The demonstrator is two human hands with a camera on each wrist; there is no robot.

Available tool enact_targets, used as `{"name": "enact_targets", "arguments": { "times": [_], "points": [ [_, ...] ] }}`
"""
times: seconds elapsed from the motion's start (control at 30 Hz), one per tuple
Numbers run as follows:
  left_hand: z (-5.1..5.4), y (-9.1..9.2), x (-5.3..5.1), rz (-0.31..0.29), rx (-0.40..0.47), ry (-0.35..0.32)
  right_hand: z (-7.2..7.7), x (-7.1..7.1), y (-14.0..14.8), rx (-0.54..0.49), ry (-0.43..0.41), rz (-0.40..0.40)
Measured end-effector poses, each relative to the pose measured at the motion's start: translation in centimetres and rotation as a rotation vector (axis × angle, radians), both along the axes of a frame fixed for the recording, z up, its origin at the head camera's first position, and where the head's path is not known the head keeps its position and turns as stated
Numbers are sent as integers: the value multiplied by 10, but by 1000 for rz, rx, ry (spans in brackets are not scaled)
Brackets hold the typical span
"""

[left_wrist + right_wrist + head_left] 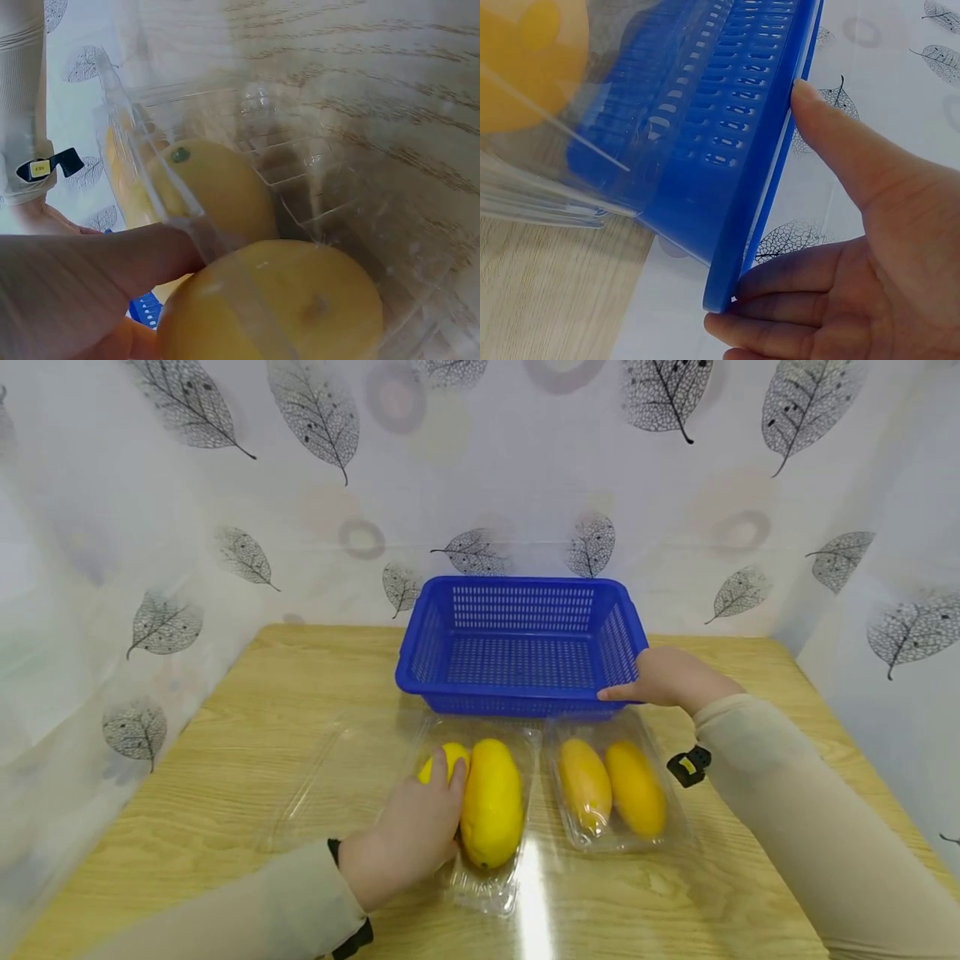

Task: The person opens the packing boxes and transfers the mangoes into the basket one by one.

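My left hand (408,827) grips the left one of two long yellow fruits, mango-like in shape, in a clear plastic box (480,897). Its thumb lies between the gripped fruit (277,307) and the other fruit (491,802), which has a green spot at its near end. The hand covers most of the gripped fruit in the head view. At the near right corner of a blue slotted plastic basket (517,703), my right hand (671,675) holds the rim, thumb on one side and fingers on the other.
A second clear box (570,837) with two orange-yellow fruits (636,789) stands right of the first, in front of the basket. The first box's clear lid (345,777) lies folded out to the left. Behind the wooden table (247,752) hangs a leaf-patterned curtain (510,477).
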State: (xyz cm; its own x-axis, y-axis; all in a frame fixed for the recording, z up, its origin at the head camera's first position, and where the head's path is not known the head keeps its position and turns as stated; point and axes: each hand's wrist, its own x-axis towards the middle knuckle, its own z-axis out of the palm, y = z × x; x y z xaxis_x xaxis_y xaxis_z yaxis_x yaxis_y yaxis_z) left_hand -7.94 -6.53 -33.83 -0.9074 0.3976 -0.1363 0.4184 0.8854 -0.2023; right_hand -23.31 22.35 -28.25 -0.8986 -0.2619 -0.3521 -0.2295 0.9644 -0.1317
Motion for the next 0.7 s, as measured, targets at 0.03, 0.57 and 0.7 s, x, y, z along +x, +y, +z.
{"name": "enact_targets", "arguments": {
  "times": [0.03,0.57,0.7],
  "points": [
    [0,0,0,-1,-5,7,0,0,0,-2,-3,0],
    [-1,0,-16,93,138,-17,-3,-1,1,-9,-9,-7],
    [3,-3,-16,113,156,-44,-1,-1,2,-13,-7,-5]
  ]
}}
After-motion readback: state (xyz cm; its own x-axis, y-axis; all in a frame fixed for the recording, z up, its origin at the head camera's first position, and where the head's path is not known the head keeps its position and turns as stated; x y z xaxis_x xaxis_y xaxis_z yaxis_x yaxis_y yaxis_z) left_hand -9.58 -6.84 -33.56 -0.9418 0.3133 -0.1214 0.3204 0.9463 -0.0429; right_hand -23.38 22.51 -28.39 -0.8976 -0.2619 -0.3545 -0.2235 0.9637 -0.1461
